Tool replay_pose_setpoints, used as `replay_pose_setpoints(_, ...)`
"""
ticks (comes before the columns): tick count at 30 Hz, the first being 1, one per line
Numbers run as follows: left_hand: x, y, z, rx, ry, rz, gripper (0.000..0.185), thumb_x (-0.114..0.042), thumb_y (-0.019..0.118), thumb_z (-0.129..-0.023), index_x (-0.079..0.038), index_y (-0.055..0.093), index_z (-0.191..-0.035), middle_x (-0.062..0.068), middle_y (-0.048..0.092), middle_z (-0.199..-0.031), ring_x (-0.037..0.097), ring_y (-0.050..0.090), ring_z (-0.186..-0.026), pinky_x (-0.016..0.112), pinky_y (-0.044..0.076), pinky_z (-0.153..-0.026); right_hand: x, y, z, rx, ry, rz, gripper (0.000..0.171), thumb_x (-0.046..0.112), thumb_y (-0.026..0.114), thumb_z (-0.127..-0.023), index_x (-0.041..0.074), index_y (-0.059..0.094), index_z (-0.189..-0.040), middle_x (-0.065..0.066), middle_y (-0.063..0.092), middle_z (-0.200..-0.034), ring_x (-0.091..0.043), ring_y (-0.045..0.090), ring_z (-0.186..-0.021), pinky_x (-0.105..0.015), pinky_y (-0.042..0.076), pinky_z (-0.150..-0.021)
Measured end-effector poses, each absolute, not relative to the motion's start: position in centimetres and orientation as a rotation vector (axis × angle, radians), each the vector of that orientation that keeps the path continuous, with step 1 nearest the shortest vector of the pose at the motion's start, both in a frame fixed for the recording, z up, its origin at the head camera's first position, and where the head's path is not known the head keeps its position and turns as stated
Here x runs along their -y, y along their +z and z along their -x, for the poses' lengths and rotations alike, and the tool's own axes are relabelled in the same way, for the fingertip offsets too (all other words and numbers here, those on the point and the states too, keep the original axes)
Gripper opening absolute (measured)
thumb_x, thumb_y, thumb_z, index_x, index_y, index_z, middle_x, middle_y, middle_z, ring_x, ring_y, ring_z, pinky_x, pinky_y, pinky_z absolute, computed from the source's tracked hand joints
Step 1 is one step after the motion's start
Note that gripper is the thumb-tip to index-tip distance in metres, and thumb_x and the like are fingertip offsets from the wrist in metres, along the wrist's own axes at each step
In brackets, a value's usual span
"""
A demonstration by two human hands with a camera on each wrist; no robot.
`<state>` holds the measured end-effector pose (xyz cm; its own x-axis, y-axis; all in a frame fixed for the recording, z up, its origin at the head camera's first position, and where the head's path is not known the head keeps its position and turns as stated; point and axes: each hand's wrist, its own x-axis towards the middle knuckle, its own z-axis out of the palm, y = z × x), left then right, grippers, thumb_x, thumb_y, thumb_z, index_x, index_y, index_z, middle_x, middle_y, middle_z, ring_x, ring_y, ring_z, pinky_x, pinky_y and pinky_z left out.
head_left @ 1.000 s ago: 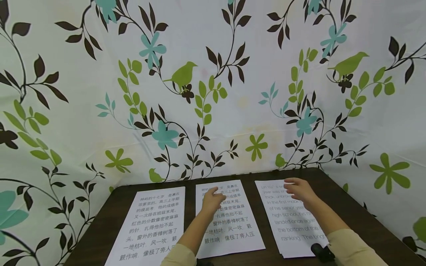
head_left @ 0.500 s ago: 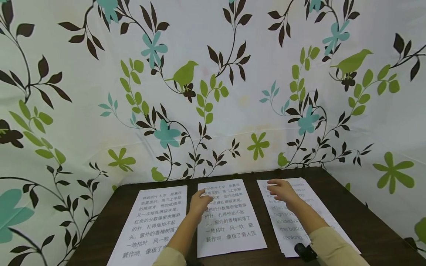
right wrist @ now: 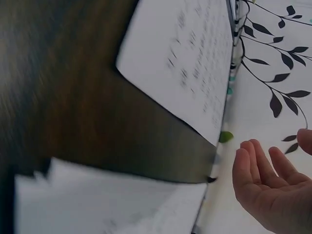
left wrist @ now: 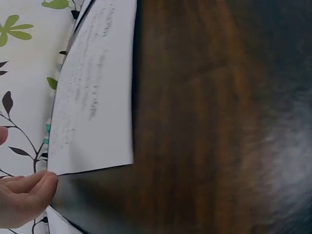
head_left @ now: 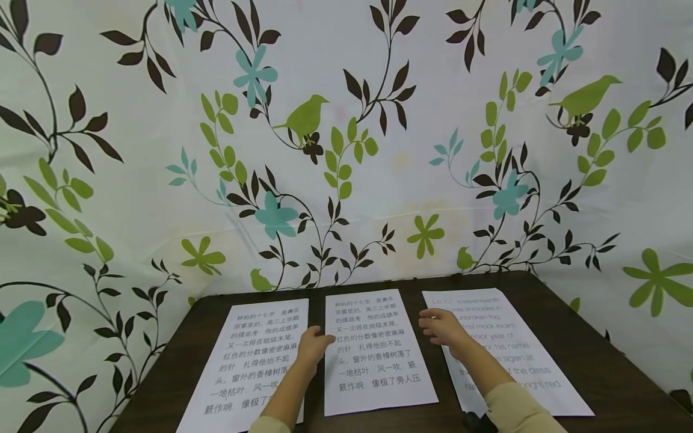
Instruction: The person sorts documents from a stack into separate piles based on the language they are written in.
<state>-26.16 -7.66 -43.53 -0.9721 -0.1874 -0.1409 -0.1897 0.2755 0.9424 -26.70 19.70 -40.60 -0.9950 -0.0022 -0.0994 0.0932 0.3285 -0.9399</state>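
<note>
Three printed sheets of paper lie side by side on a dark wooden table. My left hand (head_left: 314, 349) is over the gap between the left sheet (head_left: 243, 367) and the middle sheet (head_left: 373, 361). In the left wrist view its fingers (left wrist: 36, 192) bend slightly near a sheet's edge, and no held thing shows. My right hand (head_left: 445, 329) hovers at the left edge of the right sheet (head_left: 533, 367), which bears English text. The right wrist view shows its fingers (right wrist: 265, 165) loosely curved, palm bare. The other two sheets carry Chinese text.
The dark table (head_left: 585, 337) reaches back to a white cloth backdrop (head_left: 379, 198) printed with leaves, flowers and green birds. A small black object (head_left: 476, 423) is at my right wrist, partly hidden by the sleeve.
Both hands have moved left and toward me: the left from above the middle sheet to the gap beside it, the right from over the right sheet to its left edge. The sheets stay put.
</note>
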Motion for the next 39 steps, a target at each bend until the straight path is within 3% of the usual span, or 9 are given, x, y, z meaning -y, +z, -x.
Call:
replay_pose_setpoints(9,7.6,-44.3,25.7,-2.543,1.772,0.379,0.058,-0.012,0.056,-0.076,0.017,0.032,-0.121,0.035,0.04,-0.113,0.046,0.04,-0.103,0.054,0.034,-0.083,-18.6,-43.5,25.6,-2.412,-1.717,-0.123,0.042,0.015,0.052,-0.083,-0.011,0.044,-0.115,-0.021,0.051,-0.104,-0.036,0.048,-0.093,-0.045,0.045,-0.07)
replay_pose_setpoints(16,7.2,-44.2,25.7,-2.546,1.766,0.421,0.056,-0.012,0.056,-0.075,0.016,0.034,-0.119,0.035,0.038,-0.115,0.048,0.038,-0.104,0.055,0.033,-0.083,-18.7,-43.5,25.3,-2.397,-1.722,-0.142,0.043,0.018,0.054,-0.082,-0.01,0.045,-0.112,-0.019,0.051,-0.101,-0.033,0.048,-0.09,-0.042,0.046,-0.066)
replay_pose_setpoints(25,7.0,-43.9,25.6,-2.543,1.818,0.448,0.052,-0.01,0.055,-0.075,0.016,0.038,-0.116,0.034,0.041,-0.113,0.046,0.04,-0.102,0.053,0.035,-0.083,-18.8,-43.3,25.1,-2.426,-1.744,-0.168,0.039,0.015,0.05,-0.083,-0.011,0.046,-0.112,-0.019,0.053,-0.099,-0.032,0.05,-0.089,-0.043,0.045,-0.07)
replay_pose_setpoints(32,6.8,-43.6,25.1,-2.518,2.007,0.425,0.044,-0.004,0.051,-0.075,0.014,0.042,-0.114,0.029,0.047,-0.106,0.041,0.049,-0.093,0.047,0.043,-0.076,-18.6,-43.4,25.3,-2.432,-1.863,-0.217,0.036,0.01,0.05,-0.083,-0.012,0.047,-0.111,-0.02,0.053,-0.099,-0.031,0.053,-0.087,-0.042,0.045,-0.071)
replay_pose_setpoints(39,6.6,-44.4,25.2,-2.496,2.088,0.417,0.037,-0.001,0.052,-0.076,0.015,0.046,-0.109,0.024,0.052,-0.094,0.031,0.056,-0.077,0.038,0.048,-0.062,-18.3,-43.9,25.1,-2.443,-1.906,-0.245,0.037,0.005,0.054,-0.079,-0.012,0.045,-0.11,-0.015,0.055,-0.089,-0.026,0.054,-0.077,-0.037,0.046,-0.066)
